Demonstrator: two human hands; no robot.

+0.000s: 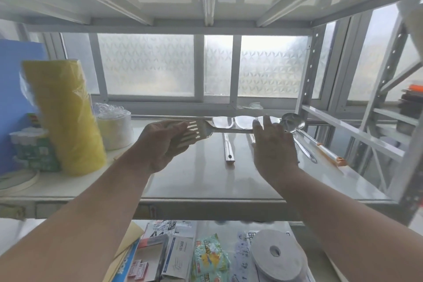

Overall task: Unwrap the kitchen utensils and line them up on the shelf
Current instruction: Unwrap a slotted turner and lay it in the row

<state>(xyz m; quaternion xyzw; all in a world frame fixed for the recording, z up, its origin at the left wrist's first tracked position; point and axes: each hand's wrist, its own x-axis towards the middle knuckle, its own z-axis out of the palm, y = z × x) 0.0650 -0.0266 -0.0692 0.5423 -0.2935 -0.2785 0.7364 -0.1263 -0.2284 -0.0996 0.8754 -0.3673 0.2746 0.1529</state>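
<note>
A steel slotted spatula (194,133) hangs sideways just above the white shelf (194,178). My left hand (164,144) holds its slotted blade, thumb on top. My right hand (272,144) covers the handle end, which disappears under its thumb and fingers. Behind and below lie several bare steel utensils side by side: a turner (229,151), another flat blade (243,121), a ladle (294,121) and a handle with an orange tip (329,155). Whether any wrap is on the spatula cannot be made out.
On the shelf's left stand a yellow wrapped roll (66,117), a plastic-wrapped white stack (114,128), green tissue packs (34,151) and a tape ring (18,181). The lower shelf holds packets and a white tape roll (277,254). A metal upright (306,75) bounds the right.
</note>
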